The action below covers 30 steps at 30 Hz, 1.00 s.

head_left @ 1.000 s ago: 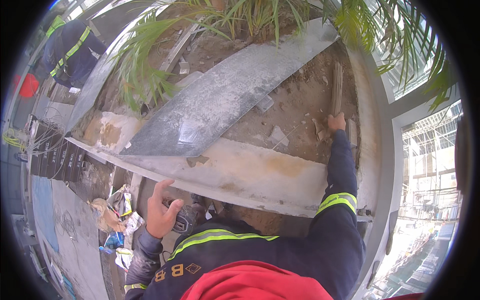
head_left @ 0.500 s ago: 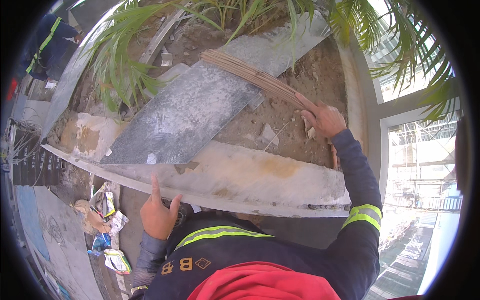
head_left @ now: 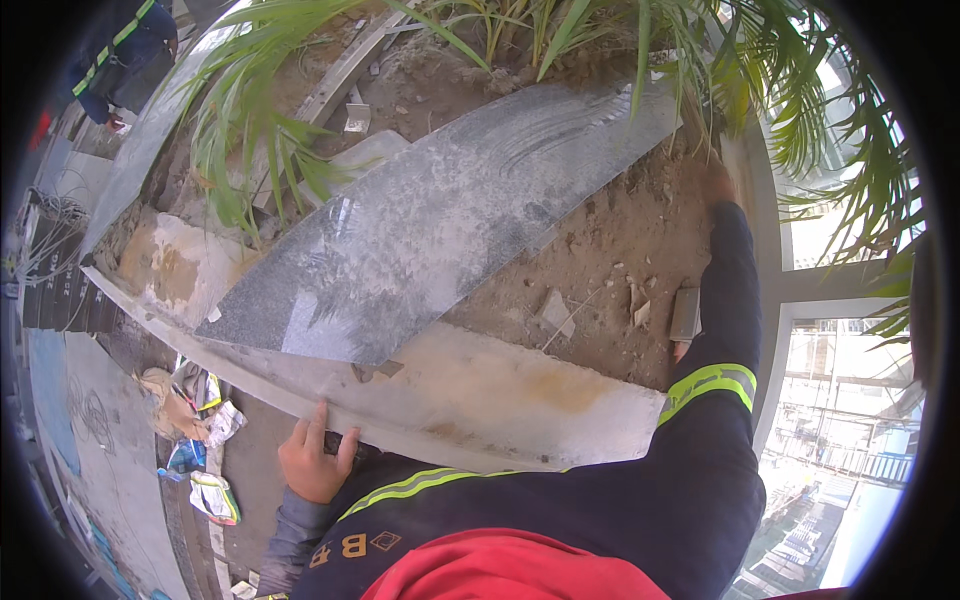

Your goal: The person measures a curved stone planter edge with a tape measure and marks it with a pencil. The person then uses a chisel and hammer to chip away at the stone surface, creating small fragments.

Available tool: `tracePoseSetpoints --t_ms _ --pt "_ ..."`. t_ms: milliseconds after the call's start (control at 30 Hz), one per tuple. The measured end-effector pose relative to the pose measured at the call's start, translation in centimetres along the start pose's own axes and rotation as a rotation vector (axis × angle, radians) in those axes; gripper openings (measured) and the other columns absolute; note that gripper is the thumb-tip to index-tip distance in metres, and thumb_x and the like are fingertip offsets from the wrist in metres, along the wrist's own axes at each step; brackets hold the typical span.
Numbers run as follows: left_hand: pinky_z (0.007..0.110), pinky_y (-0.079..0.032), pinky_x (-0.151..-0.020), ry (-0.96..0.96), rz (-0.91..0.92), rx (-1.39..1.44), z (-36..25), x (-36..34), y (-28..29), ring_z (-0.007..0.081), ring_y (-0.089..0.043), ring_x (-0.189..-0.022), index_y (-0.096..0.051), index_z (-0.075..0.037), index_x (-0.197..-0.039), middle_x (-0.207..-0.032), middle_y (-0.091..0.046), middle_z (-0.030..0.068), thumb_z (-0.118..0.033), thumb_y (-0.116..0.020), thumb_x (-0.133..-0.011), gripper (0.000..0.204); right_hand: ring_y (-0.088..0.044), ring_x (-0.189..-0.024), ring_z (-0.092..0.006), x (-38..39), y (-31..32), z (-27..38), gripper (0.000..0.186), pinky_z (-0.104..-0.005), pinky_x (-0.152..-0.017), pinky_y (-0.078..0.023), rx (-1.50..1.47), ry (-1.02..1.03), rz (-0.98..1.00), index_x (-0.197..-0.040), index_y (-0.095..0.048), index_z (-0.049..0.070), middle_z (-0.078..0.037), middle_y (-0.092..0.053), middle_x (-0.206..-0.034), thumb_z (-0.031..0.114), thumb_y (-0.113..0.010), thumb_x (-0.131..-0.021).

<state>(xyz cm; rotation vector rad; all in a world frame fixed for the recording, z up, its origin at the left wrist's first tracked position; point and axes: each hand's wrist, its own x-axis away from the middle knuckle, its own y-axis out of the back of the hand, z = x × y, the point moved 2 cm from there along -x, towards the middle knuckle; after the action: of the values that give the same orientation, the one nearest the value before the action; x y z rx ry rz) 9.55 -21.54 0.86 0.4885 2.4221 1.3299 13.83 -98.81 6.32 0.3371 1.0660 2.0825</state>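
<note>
A grey stone slab [head_left: 400,220] lies diagonally across the planter, dusty and mottled, with curved streaks at its far end. My right hand [head_left: 720,185] is stretched far out beyond the slab's right side, below hanging palm leaves. It is blurred, closed around a bundle of thin brown sticks that is mostly hidden by blur and leaves. My left hand [head_left: 315,462] is at the near side with its fingers apart, fingertips against the pale planter ledge [head_left: 480,450]. Nothing is held in it.
Palm leaves [head_left: 270,140] hang over the slab's far left. Soil with broken stone pieces [head_left: 557,313] borders its right. A window frame [head_left: 790,280] stands at right. Bags and wrappers [head_left: 205,440] litter the floor at left; another person [head_left: 115,50] is at upper left.
My right hand has swept away to the far right, and the stick bundle no longer lies across the slab. Curved streaks now mark the slab. My left hand has come slightly nearer me.
</note>
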Motion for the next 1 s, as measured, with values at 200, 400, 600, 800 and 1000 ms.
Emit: tracePoseSetpoints --t_ms 200,400,600,800,1000 --pt "0.041 -0.048 -0.052 -0.081 -0.043 0.051 0.9 0.1 -0.7 0.0325 -0.059 -0.058 -0.067 0.005 -0.122 -0.074 -0.056 0.0143 -0.024 -0.086 -0.074 0.059 -0.065 -0.094 -0.0481 19.7 0.5 2.9 0.059 -0.0536 -0.085 -0.051 0.533 0.283 0.058 -0.158 -0.038 0.031 -0.025 -0.069 -0.103 0.032 -0.057 -0.101" --pt "0.042 -0.047 -0.055 -0.074 -0.021 0.054 1.0 0.4 -0.7 0.0341 -0.059 -0.061 -0.067 0.005 -0.121 -0.077 -0.057 0.0160 -0.020 -0.084 -0.074 0.056 -0.065 -0.104 -0.0479 15.8 -0.1 1.9 0.057 -0.0525 -0.083 -0.053 0.739 0.363 0.229 -0.156 -0.041 0.033 -0.027 -0.067 -0.113 0.033 -0.057 -0.101" --pt "0.043 -0.048 -0.057 -0.057 -0.028 0.025 0.8 0.6 -0.6 0.0355 -0.061 -0.064 -0.067 0.004 -0.121 -0.080 -0.059 0.0172 -0.019 -0.082 -0.076 0.053 -0.066 -0.107 -0.0431 0.7 3.4 1.0 0.059 -0.0498 -0.088 -0.053 0.929 0.331 0.119 -0.156 -0.037 0.038 -0.020 -0.068 -0.120 0.038 -0.057 -0.100" --pt "0.040 -0.047 -0.052 -0.133 -0.077 0.025 1.0 0.4 -0.6 0.0309 -0.059 -0.057 -0.068 0.003 -0.121 -0.074 -0.056 0.0128 -0.025 -0.086 -0.075 0.057 -0.065 -0.113 -0.0415 3.3 5.8 -0.2 0.057 -0.0492 -0.091 -0.053 0.960 0.096 0.079 -0.155 -0.036 0.044 -0.020 -0.065 -0.131 0.042 -0.053 -0.101" --pt "0.040 -0.048 -0.051 -0.102 -0.083 0.045 1.1 0.5 -0.6 0.0306 -0.060 -0.057 -0.068 0.002 -0.121 -0.075 -0.057 0.0125 -0.025 -0.086 -0.075 0.056 -0.064 -0.114 -0.0428 10.4 6.5 0.5 0.056 -0.0525 -0.094 -0.051 0.821 -0.060 -0.007 -0.154 -0.036 0.046 -0.021 -0.069 -0.119 0.040 -0.053 -0.102"
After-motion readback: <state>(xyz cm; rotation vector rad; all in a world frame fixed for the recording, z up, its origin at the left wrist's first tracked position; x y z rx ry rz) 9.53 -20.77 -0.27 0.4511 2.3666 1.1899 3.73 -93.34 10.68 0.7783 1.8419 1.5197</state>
